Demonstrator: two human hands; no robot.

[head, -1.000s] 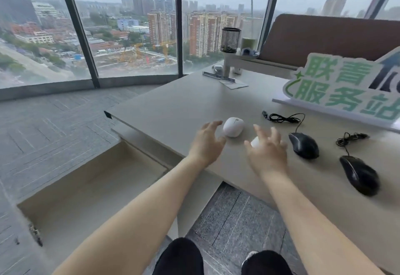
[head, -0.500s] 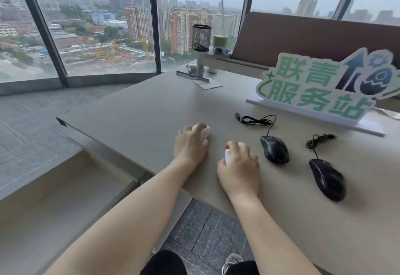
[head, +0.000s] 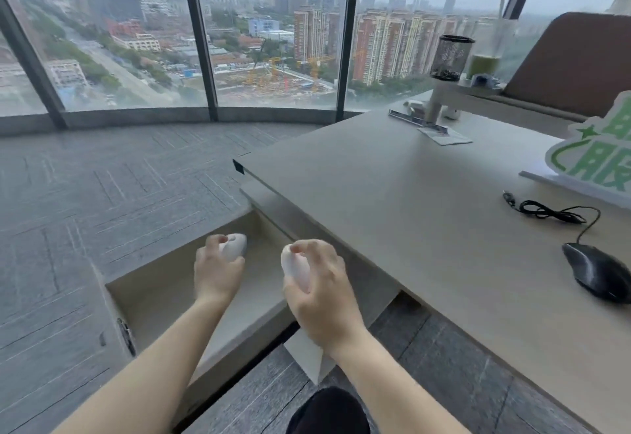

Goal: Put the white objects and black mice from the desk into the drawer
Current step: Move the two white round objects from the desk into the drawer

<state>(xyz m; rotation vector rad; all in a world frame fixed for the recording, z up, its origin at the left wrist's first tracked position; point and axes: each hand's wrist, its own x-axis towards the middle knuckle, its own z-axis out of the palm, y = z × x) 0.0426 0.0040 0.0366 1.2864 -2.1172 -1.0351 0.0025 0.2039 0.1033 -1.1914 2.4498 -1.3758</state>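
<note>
White, rounded objects fill both hands of a person seen from a head-worn camera looking down past bare forearms. The left hand (head: 218,271) is closed around one white object (head: 234,246), fingers curled over its top, and hangs above the open drawer (head: 153,292), which is pulled out below the front edge of the desk (head: 409,201). The right hand (head: 317,297) is clamped on a second white object (head: 296,269), gripped from above with thumb and fingertips, and sits over the drawer's right edge, just beside the desk front. Both objects are blurred, so their exact shape is hard to tell; they look like small white computer mice.

Each hand carries one item, which suggests both are meant to go into the drawer in a single trip. The drawer floor that shows is bare and pale.

On the desk, well to the right, a black mouse (head: 597,271) lies with its cable (head: 553,211) coiled behind it, not yet moved. The task mentions more than one black mouse; only this one is in view. A green and white sign (head: 594,157) stands at the right edge. Beyond, tall windows show a grey city skyline.
</note>
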